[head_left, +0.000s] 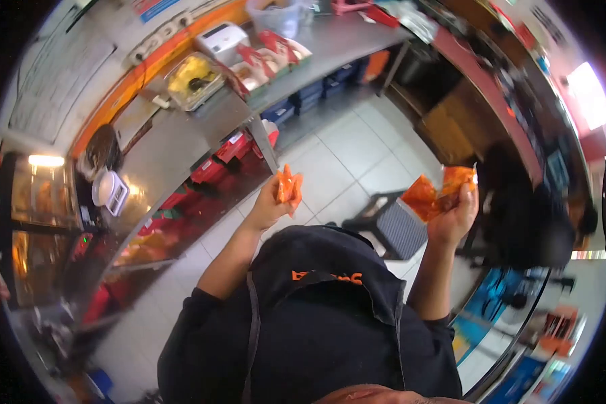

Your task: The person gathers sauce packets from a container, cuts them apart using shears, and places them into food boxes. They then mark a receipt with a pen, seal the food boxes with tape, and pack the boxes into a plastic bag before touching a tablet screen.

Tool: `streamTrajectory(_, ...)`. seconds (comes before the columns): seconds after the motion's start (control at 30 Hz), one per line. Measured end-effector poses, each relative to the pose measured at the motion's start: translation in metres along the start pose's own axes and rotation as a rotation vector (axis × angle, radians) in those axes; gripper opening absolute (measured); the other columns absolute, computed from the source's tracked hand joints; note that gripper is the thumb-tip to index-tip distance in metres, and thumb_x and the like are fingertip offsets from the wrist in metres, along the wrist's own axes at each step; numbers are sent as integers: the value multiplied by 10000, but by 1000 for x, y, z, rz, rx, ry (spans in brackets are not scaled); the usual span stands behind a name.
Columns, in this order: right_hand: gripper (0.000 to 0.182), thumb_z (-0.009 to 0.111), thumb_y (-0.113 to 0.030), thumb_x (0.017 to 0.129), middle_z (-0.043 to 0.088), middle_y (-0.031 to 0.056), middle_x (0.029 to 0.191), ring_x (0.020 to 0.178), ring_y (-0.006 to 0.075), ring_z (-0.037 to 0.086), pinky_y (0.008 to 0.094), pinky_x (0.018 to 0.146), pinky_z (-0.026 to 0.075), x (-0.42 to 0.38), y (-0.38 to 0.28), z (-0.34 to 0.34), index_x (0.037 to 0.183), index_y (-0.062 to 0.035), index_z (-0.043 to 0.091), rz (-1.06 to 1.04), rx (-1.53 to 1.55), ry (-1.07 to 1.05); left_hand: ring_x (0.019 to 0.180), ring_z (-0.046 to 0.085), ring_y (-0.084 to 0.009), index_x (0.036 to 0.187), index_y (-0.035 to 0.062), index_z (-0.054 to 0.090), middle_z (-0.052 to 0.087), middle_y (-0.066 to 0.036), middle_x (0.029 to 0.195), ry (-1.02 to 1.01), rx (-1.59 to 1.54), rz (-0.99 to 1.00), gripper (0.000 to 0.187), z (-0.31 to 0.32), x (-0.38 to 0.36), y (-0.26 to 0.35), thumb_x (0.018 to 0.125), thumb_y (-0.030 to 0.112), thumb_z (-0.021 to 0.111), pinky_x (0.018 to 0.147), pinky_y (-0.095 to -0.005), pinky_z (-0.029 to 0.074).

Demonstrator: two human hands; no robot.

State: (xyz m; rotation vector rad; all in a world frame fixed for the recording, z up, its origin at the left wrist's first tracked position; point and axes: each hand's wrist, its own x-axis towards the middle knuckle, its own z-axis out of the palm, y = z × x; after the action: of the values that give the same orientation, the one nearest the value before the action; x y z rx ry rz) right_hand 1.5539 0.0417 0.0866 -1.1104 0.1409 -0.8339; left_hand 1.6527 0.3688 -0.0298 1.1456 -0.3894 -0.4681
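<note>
My left hand (265, 209) is raised in front of my body at the left, closed around an orange plastic packet (287, 186) whose crumpled ends stick out past the fingers. Farther right, my right hand (455, 219) grips orange packets (421, 196) with a shiny printed surface, spread like a fan between thumb and fingers. Both hands are up in the air over the tiled floor, well apart. Below them is my dark apron (330, 323) with orange lettering.
A grey step stool (398, 225) stands on the floor below my right hand. Ahead runs a steel counter (353, 42) with a tray of yellow food (194, 77) and red-and-white boxes (276, 48). A white scale (111, 190) and a lit glass cabinet (44, 192) are at the left.
</note>
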Motion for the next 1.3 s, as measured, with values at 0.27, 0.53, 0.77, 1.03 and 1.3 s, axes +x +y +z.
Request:
streamTrajectory(0.27,120,504,-130,974,439,-61,706,575,20,372,180,525,314,205,196,91,969,-53,595,236,-96,-201,716,561,-128,1212,32,469,565,-52,854,477,91,109,426,-70,117,11,810,-34,595,603,-272,493)
streamTrajectory(0.53,153,506,-133,981,530,-35,808,632,24,414,194,562,327,314,325,273,1042,-35,607,212,-32,-549,913,652,-165,1164,26,506,649,-79,932,830,563,302,385,-195,278,43,804,-104,553,779,-301,515)
streamTrajectory(0.77,163,498,-157,993,579,-19,913,789,81,559,237,732,467,352,424,351,1043,-50,610,533,-116,-867,903,648,-340,970,4,613,663,-171,934,748,1262,-45,226,-249,361,86,750,-48,616,789,-405,507)
streamTrajectory(1.03,188,477,-148,995,594,-10,871,813,73,484,241,756,402,404,476,324,992,-16,611,388,-332,-791,840,654,-341,844,68,673,670,-147,897,629,1678,-428,188,-279,396,75,692,161,734,730,-435,513)
streamTrajectory(1.3,222,478,-186,988,622,4,986,884,85,540,273,852,420,434,521,296,1079,-28,604,493,-347,-875,797,666,-337,900,46,680,690,-161,870,788,1459,-486,262,-296,385,62,715,209,771,694,-394,509)
